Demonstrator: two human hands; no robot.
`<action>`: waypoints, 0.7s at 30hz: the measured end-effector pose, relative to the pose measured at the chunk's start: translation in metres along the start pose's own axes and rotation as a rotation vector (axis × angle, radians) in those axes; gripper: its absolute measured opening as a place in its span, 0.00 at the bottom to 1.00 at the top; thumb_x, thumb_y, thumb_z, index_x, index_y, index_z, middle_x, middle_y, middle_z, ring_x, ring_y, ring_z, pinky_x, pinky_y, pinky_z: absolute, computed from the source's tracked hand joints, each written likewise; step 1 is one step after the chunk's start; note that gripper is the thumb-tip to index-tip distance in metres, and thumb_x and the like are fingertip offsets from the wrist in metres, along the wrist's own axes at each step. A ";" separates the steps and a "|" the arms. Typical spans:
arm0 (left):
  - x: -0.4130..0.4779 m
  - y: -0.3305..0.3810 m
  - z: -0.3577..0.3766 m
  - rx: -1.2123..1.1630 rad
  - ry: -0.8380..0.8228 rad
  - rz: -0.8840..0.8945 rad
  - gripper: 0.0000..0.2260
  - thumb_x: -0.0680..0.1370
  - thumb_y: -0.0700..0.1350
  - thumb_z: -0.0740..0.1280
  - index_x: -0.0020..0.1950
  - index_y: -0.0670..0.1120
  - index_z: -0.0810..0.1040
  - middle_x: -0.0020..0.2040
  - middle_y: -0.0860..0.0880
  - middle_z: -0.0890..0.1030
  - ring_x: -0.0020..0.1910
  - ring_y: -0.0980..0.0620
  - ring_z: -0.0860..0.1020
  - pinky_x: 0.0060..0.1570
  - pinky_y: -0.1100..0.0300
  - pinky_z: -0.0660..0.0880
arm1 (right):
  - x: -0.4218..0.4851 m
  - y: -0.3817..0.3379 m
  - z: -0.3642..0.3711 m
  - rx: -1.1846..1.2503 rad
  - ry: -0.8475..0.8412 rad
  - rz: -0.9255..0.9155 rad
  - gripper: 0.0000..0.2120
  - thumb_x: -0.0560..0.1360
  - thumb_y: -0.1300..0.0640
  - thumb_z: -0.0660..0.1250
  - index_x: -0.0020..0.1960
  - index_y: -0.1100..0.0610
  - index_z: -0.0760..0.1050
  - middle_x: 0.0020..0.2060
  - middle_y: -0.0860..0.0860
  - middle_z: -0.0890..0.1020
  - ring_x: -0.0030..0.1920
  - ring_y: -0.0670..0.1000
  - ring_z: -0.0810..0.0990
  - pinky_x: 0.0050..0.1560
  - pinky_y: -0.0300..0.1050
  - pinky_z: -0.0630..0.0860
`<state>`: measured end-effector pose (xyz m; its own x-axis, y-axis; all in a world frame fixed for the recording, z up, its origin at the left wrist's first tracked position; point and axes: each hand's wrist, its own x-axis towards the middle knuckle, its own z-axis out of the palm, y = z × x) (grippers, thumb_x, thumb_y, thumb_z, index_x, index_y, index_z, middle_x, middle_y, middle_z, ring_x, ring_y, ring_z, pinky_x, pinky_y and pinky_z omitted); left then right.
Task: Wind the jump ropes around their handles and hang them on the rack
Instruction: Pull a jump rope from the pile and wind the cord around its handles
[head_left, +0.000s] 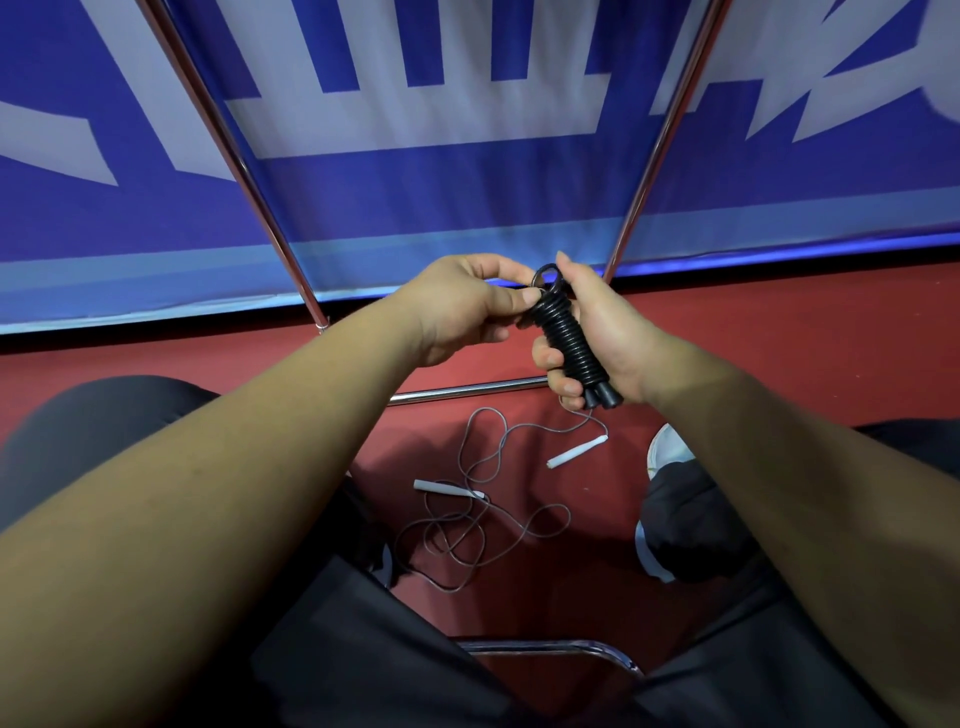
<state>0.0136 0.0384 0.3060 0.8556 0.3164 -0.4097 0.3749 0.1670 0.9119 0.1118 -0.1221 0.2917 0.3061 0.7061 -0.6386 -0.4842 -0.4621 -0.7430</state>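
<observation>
At centre, toward 1 o'clock, the right hand (608, 332) grips the black rope (569, 343), coiled tight round both its handles. The left hand (462, 306) pinches the last loop (545, 275) at the top. I'd tuck that loop under a coil and keep it snug, or the winding may spring loose; leave enough to hook on. At 6 o'clock from the hands a second rope (483, 499) lies loose on the floor (779, 353), not yet wound. Rack poles (244, 176) rise at 11 and 1 o'clock; the way to them looks free.

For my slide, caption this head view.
Left hand and right hand hold a wound black rope; a grey rope lies loose on the floor.
</observation>
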 end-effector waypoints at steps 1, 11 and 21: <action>0.000 0.001 -0.001 0.019 -0.002 -0.007 0.09 0.79 0.37 0.75 0.58 0.45 0.82 0.44 0.46 0.85 0.44 0.50 0.83 0.40 0.60 0.78 | 0.000 0.000 0.000 -0.022 0.010 0.000 0.36 0.79 0.22 0.49 0.60 0.52 0.73 0.31 0.54 0.70 0.23 0.53 0.69 0.32 0.45 0.69; 0.001 0.004 0.011 0.231 0.191 0.062 0.06 0.72 0.34 0.73 0.47 0.41 0.81 0.35 0.46 0.83 0.36 0.51 0.82 0.46 0.50 0.84 | 0.009 -0.002 0.003 -0.055 0.032 -0.035 0.28 0.77 0.29 0.56 0.58 0.53 0.72 0.34 0.56 0.75 0.30 0.55 0.73 0.37 0.48 0.73; 0.001 -0.002 0.013 -0.057 0.168 -0.002 0.05 0.77 0.33 0.71 0.51 0.40 0.80 0.41 0.43 0.81 0.39 0.49 0.81 0.43 0.59 0.83 | 0.008 0.000 0.002 0.009 0.092 -0.035 0.15 0.79 0.39 0.60 0.51 0.51 0.71 0.33 0.50 0.72 0.28 0.50 0.69 0.34 0.45 0.69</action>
<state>0.0184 0.0266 0.3044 0.7810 0.4672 -0.4144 0.3517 0.2194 0.9101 0.1122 -0.1154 0.2871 0.3967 0.6692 -0.6284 -0.4790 -0.4331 -0.7636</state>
